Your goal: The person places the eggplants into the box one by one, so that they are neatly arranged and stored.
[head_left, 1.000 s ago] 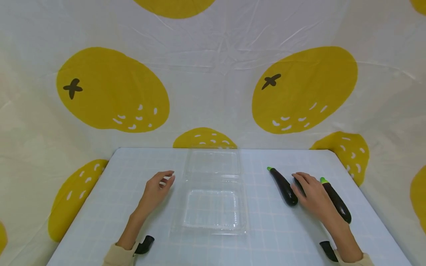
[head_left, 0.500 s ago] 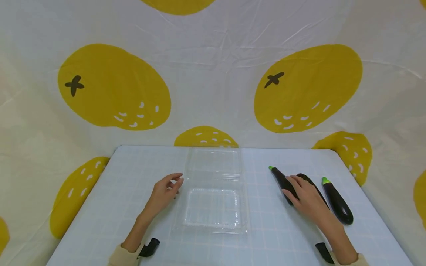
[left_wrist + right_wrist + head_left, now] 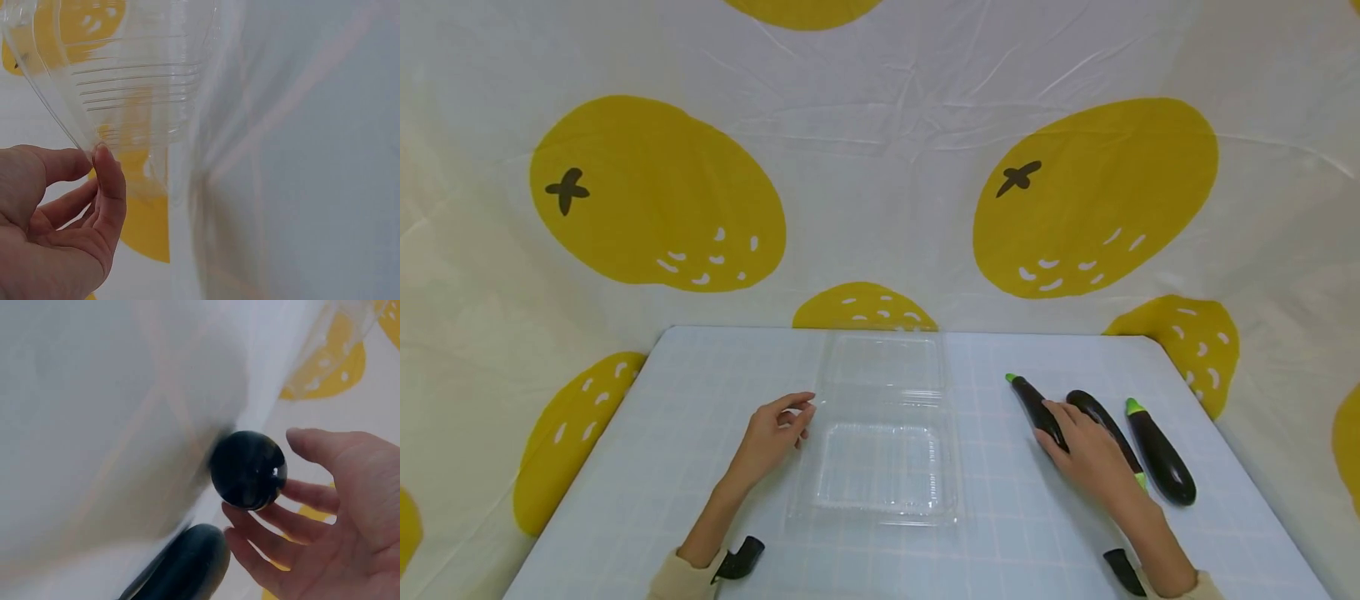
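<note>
At the left edge of the clear plastic container (image 3: 880,471), my left hand (image 3: 771,442) pinches its rim between thumb and finger; the left wrist view shows the hand (image 3: 69,219) on the ribbed plastic (image 3: 137,81). My right hand (image 3: 1093,458) lies over the leftmost dark eggplant (image 3: 1036,407), thumb on one side and fingers on the other. In the right wrist view, that eggplant's round end (image 3: 247,470) sits between the thumb and curled fingers of the hand (image 3: 350,512). Right beside it lies the middle eggplant (image 3: 1097,412), its green end toward me.
A third eggplant (image 3: 1161,458) with a green cap lies to the right on the pale checked table (image 3: 1015,533). The container's lid half (image 3: 882,362) is folded back toward the table's far edge. Behind hangs a white cloth (image 3: 880,208) with yellow fruit prints.
My right hand has moved left from the middle eggplant onto the leftmost one, uncovering the middle one. My left hand has shifted right to the container's edge.
</note>
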